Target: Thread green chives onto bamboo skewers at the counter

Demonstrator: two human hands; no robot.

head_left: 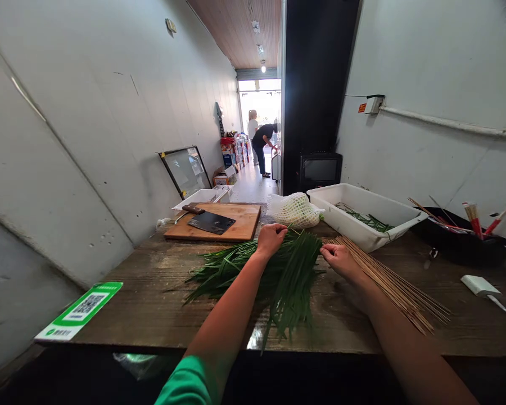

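A pile of long green chives (278, 275) lies spread on the dark wooden table (152, 304). My left hand (270, 239) rests at the far end of the pile, fingers curled closed on the chive stems. My right hand (340, 260) sits at the right edge of the chives, fingers pinched together where the chives meet a bundle of thin bamboo skewers (388, 281). The skewers lie slanting to the right beneath my right forearm.
A wooden cutting board (231, 228) with a cleaver (208, 220) lies behind the chives. A white net bag (294, 210), a white tub (362, 216) holding some chives, and a black bowl of sticks (459, 236) stand at the right. A green QR card (82, 309) sits at the left edge. Two people stand far down the corridor.
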